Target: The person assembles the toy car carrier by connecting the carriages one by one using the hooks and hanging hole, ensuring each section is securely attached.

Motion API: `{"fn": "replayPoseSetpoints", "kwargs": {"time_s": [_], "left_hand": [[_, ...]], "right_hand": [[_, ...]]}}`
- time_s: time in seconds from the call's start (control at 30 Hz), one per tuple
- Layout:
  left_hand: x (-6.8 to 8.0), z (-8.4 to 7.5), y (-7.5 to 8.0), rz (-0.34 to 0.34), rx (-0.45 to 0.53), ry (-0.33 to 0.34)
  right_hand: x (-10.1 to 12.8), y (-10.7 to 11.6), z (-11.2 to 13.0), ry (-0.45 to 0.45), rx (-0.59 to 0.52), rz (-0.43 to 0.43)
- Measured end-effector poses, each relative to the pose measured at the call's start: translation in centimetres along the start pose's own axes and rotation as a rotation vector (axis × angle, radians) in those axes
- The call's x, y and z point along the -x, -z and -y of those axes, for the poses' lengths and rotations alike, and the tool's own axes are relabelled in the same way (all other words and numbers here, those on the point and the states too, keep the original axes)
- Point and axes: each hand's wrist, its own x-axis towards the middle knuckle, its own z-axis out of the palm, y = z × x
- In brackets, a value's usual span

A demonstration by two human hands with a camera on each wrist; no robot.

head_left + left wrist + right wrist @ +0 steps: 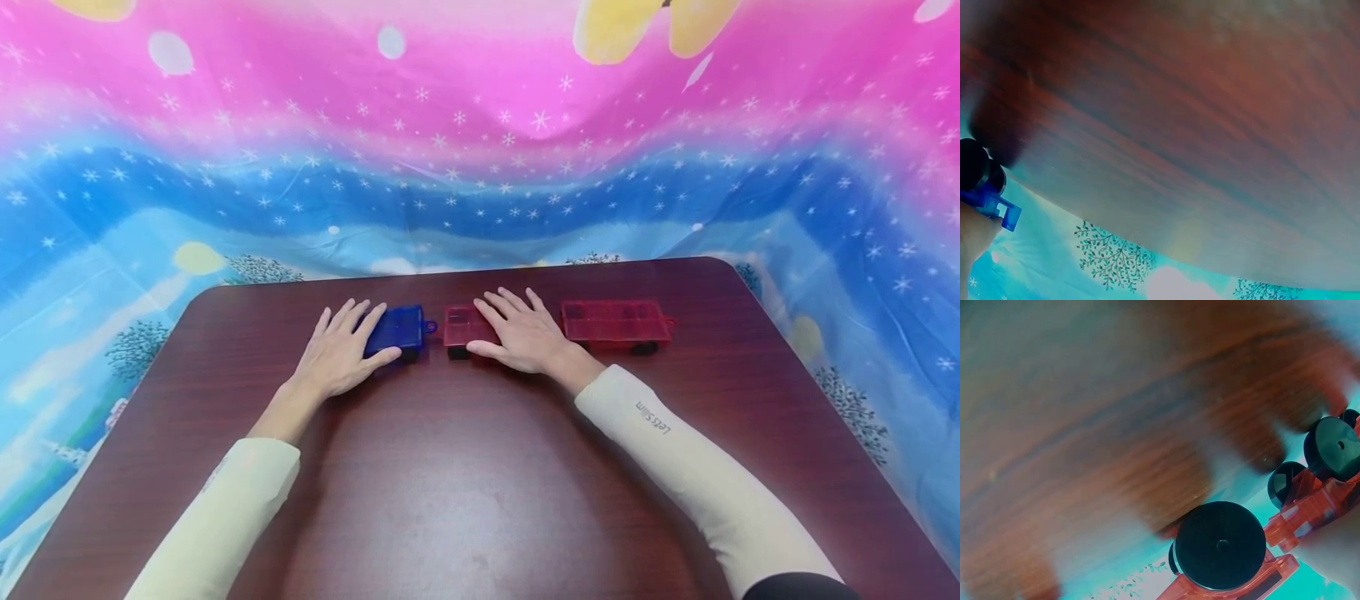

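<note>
A blue see-through toy wagon (399, 327) with black wheels stands on the dark wooden table (465, 467). My left hand (352, 337) lies flat on its left part, fingers straight and thumb along the near side. Just right of it is a short red wagon (459, 324), and my right hand (497, 329) rests over it with fingers spread. A longer red wagon (615, 321) sits apart to the right, touched by neither hand. The left wrist view shows the blue wagon's coupling (994, 206) and a wheel (979, 165). The right wrist view shows a black wheel (1219, 545) under red plastic (1310, 509).
The three wagons stand in a row near the table's far edge (465, 268). A pink and blue cloth with stars (480, 167) hangs behind and drapes around the table. Both forearms wear pale sleeves (697, 467).
</note>
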Motion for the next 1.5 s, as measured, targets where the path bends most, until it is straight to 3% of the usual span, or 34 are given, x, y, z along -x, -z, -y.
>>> {"fn": "replayPoseSetpoints", "kwargs": {"time_s": [1.5], "left_hand": [[-0.07,-0.57,0.83,0.080,-0.021,0.024]], "right_hand": [[-0.23,0.21,-0.30,0.013,-0.010,0.023]]}}
